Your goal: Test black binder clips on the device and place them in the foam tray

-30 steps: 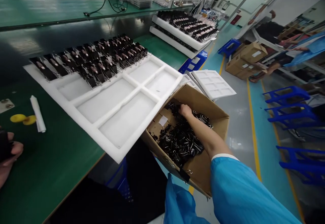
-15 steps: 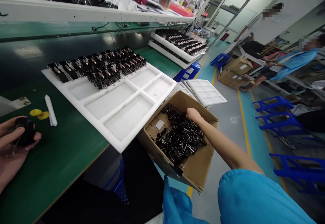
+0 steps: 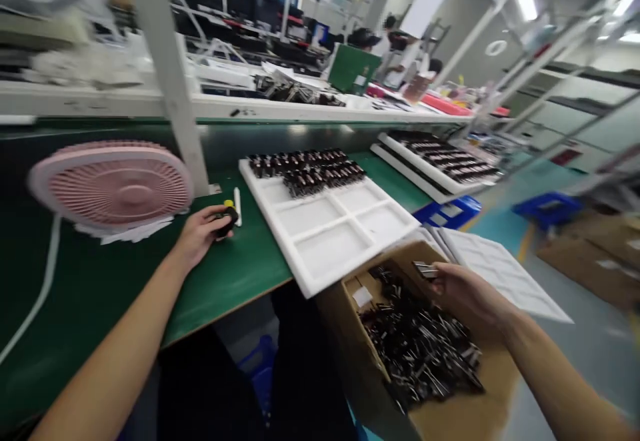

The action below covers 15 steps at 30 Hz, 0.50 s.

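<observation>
My left hand (image 3: 200, 233), above the green bench, has its fingers closed round a small black rounded object (image 3: 227, 222) whose kind I cannot make out. Over the cardboard box (image 3: 345, 354), my right hand (image 3: 463, 288) pinches a binder clip (image 3: 425, 269), its silver part pointing left. Inside the box lies a heap of black binder clips (image 3: 425, 341) with silver handles. Between my hands, a white compartmented tray (image 3: 300, 274) bears rows of black binder clips (image 3: 310, 168) with pinkish pieces in them at its far end.
A pink fan (image 3: 120, 184) stands at the left of the green bench (image 3: 225, 288). Beside my left hand lie a white stick-like piece (image 3: 237, 206) and a yellow piece (image 3: 229, 204). Stacked filled trays (image 3: 440, 161) sit farther right; another white tray (image 3: 505, 271) is behind the box.
My right hand has risen out of the heap with a binder clip. The view has swung left, bringing in the fan and my left forearm; my left hand still holds the black object.
</observation>
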Motion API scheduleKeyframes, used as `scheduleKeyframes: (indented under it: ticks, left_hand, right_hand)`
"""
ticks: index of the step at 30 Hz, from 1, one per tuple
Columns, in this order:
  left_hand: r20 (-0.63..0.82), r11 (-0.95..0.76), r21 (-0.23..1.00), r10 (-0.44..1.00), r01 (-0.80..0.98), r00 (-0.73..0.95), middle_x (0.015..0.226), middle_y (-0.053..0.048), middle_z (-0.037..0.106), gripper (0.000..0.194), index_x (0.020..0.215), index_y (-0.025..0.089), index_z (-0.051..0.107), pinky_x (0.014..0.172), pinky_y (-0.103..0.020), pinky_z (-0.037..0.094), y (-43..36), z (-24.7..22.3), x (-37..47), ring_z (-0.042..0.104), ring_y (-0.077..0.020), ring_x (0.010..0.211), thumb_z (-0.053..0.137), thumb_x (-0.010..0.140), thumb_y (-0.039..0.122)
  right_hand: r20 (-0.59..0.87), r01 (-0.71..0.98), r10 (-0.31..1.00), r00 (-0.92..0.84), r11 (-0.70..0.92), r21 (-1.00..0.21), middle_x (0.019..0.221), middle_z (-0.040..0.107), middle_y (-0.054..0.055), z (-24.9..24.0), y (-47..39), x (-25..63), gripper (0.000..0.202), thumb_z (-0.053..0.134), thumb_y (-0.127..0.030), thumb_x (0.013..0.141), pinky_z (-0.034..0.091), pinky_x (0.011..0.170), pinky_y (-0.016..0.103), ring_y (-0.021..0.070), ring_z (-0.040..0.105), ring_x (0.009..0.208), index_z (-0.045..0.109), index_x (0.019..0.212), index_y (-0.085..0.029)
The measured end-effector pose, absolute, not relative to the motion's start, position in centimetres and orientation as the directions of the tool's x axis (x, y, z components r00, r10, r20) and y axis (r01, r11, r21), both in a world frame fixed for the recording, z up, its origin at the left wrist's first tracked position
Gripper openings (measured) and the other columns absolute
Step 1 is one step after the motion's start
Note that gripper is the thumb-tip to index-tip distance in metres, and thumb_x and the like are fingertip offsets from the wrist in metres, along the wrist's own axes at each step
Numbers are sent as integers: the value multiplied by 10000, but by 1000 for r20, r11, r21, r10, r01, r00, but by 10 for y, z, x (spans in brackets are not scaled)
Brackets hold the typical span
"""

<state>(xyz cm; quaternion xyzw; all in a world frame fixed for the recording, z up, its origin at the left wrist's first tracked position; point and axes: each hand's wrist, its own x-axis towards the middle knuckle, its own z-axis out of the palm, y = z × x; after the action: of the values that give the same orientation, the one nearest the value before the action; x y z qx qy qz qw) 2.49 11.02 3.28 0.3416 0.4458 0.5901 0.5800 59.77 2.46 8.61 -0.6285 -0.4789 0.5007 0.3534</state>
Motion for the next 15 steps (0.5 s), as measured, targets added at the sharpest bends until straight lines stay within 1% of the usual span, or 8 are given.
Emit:
scheduleKeyframes:
  ticks: [1,3,5,7,9,12,13,15]
  left_hand:
    - [-95,60,928,992,-367,-78,881,-68,740,556,1036,154,720,473,-228,473,109,32,24,692,-188,578,968,564,313]
    - [-64,43,942,997,-333,-52,877,-72,734,522,1047,155,736,492,-241,472,106,29,22,690,-189,585,953,610,338]
    - [-45,33,951,998,-307,-34,877,-78,732,502,1043,153,752,524,-263,492,103,27,20,688,-193,597,947,624,350]
    - [-45,37,953,999,-301,-21,902,-88,735,490,1040,153,764,562,-285,518,102,25,19,682,-190,606,943,630,352]
    - [-49,43,948,999,-314,-12,936,-100,739,483,1037,152,771,581,-297,534,101,24,17,676,-186,627,940,630,349]
    - [-46,39,935,999,-353,-13,963,-110,738,464,1004,148,782,597,-305,557,101,24,15,678,-200,701,944,610,332]
    - [-46,36,931,999,-363,-18,960,-111,735,458,991,147,785,596,-306,560,101,25,15,677,-204,721,946,602,328]
    - [-51,36,925,998,-377,-30,941,-108,727,451,979,144,790,588,-304,560,101,25,14,666,-202,731,948,597,324]
  right_hand:
    - [-264,197,964,-43,-251,-948,847,672,137,93,32,578,273,711,-487,865,543,642,371,244,634,728,710,792,-224]
    - [-221,97,945,-242,-203,-974,893,684,146,105,48,532,251,727,-461,884,537,721,395,258,642,804,741,840,-213]
    - [-174,67,884,-433,-161,-985,949,700,144,113,68,477,272,734,-461,898,527,806,415,266,650,866,747,904,-189]
    - [-140,35,812,-566,-146,-989,981,712,125,113,90,419,305,758,-471,892,521,831,409,248,655,862,722,973,-180]
    - [-111,-34,779,-617,-167,-985,960,721,99,105,113,364,360,837,-459,826,526,823,386,225,663,832,686,1010,-188]
    - [-113,-122,785,-609,-233,-965,925,727,79,88,144,298,505,950,-428,665,541,792,335,196,672,800,674,1004,-176]
    - [-116,-133,789,-603,-243,-961,915,726,82,82,152,281,517,956,-442,640,544,770,318,187,671,784,679,975,-163]
    - [-113,-128,797,-594,-233,-964,856,714,81,72,163,258,503,919,-519,660,527,665,284,167,652,709,675,894,-147]
